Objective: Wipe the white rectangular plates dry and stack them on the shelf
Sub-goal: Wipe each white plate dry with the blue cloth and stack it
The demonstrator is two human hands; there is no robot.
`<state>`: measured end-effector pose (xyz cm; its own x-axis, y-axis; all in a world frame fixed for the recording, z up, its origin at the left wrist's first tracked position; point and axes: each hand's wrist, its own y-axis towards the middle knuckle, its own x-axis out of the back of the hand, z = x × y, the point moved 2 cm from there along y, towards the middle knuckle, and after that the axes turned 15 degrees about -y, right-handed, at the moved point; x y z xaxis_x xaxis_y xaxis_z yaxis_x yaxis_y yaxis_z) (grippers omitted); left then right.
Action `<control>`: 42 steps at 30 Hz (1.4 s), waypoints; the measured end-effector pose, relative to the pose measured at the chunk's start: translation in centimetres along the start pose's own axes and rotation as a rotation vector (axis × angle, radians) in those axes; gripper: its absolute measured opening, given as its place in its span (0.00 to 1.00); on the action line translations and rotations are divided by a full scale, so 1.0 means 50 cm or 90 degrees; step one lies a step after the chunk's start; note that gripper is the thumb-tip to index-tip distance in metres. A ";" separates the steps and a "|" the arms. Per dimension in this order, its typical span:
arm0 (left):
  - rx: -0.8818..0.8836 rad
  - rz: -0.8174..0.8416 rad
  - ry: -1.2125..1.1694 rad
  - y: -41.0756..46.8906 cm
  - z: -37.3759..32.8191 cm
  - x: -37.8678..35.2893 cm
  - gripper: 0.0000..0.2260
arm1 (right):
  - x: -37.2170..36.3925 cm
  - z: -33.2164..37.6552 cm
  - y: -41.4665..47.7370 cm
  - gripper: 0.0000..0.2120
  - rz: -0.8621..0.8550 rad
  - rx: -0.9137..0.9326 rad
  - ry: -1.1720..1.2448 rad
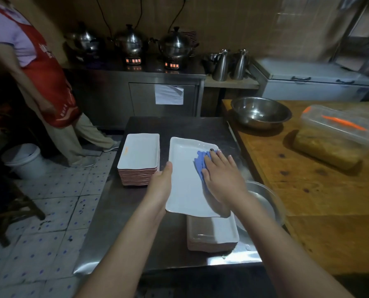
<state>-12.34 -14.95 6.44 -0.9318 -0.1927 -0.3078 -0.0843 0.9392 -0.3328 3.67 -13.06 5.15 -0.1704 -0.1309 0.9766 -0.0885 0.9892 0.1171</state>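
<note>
A white rectangular plate (185,181) is held above the steel table (119,211). My left hand (161,186) grips its left edge, thumb on the rim. My right hand (222,179) lies flat on the plate's right half and presses a blue cloth (200,161) against it. To the left stands a tall stack of white plates (139,157). A lower stack of plates (213,235) sits under the held plate, near the table's front edge, with water drops beside it.
A person in a red apron (48,82) stands at the left by a white bucket (24,160). A wooden table (329,201) on the right carries a steel bowl (260,112) and a plastic container (338,134). A metal basin (265,203) sits under my right forearm.
</note>
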 end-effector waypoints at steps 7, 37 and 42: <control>0.004 -0.053 -0.013 0.002 -0.005 -0.004 0.16 | -0.018 0.059 -0.066 0.23 0.004 0.018 0.164; -0.012 -0.044 0.029 0.017 0.104 -0.014 0.17 | -0.092 -0.069 -0.018 0.35 0.036 -0.351 0.552; 0.047 -0.074 0.071 0.015 0.143 -0.015 0.19 | -0.124 -0.122 -0.018 0.36 0.107 -0.442 0.759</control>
<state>-9.18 -16.14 0.06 -0.9510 -0.2622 -0.1635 -0.1716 0.8881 -0.4264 10.78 -12.75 0.06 0.8318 -0.2206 0.5094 0.4095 0.8634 -0.2946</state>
